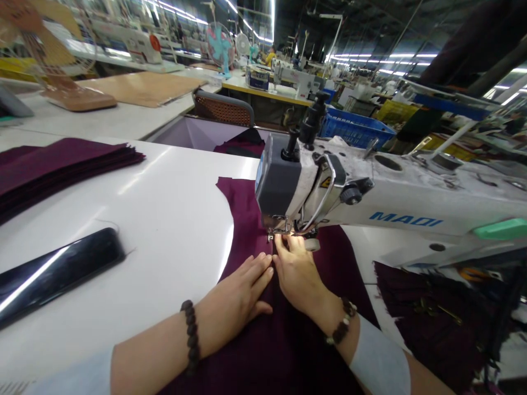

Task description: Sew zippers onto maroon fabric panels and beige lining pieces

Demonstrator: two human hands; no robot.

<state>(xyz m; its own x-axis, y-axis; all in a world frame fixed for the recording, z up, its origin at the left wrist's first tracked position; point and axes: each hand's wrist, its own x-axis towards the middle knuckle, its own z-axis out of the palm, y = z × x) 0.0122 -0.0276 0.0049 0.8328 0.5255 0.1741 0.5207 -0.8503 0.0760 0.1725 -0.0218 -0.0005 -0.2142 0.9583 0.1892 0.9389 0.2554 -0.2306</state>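
Observation:
Dark purple fabric [242, 206] lies under the presser foot [270, 238] of a white sewing machine [349, 175]. My left hand [247, 285] rests flat on the cloth just in front of the foot, fingers stretched forward and thumb apart. Close beside it, my right hand [298, 269] presses on the same fabric with bent fingers, its fingertips near the needle area. The two hands almost meet at a line running toward the foot. Whether the right fingertips pinch the cloth is partly hidden under the machine head.
A stack of purple fabric pieces [69, 162] and a black phone-like slab [61, 269] lie on the white table [173, 219] at left. More dark purple pieces [436, 323] lie at right. Behind are a blue crate [354, 127], a chair [224, 108] and fans [220, 46].

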